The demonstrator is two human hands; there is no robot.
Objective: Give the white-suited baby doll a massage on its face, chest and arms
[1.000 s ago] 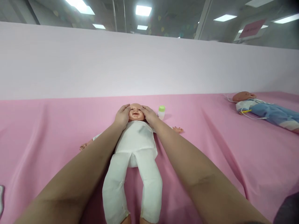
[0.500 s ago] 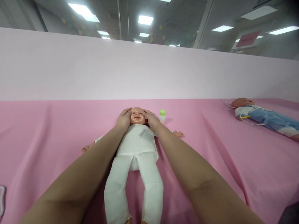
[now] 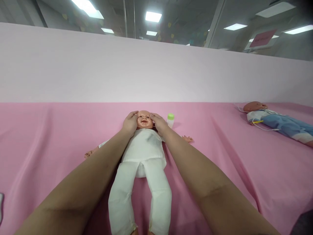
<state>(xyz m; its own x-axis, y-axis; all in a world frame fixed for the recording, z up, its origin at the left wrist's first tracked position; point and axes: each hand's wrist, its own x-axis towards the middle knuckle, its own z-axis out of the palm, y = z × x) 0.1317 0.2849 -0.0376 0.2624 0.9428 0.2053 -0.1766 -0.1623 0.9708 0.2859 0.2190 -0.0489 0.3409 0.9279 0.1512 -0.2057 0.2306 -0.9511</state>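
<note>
A baby doll [image 3: 144, 143] in a white cloth top and trousers lies on its back, arms spread out to both sides. My left hand [image 3: 130, 123] cups the left side of its head [image 3: 144, 120], fingers bent toward the forehead. On the opposite side my right hand [image 3: 158, 124] does the same, its fingertips by the temple. The head sits between both hands. Right beside my right hand stands a small white bottle with a green cap [image 3: 170, 120]. My forearms cover much of the doll's arms.
Pink cloth [image 3: 61, 140] covers the surface, with a white wall panel [image 3: 151, 71] behind it. Far right lies a second doll [image 3: 276, 120] in white and blue, with a thin white cord and a yellow piece on it. A grey-white edge shows at far left.
The view has tilted slightly, so the scene sits a little higher in the picture. Both hands stay at the doll's head with barely any visible movement.
</note>
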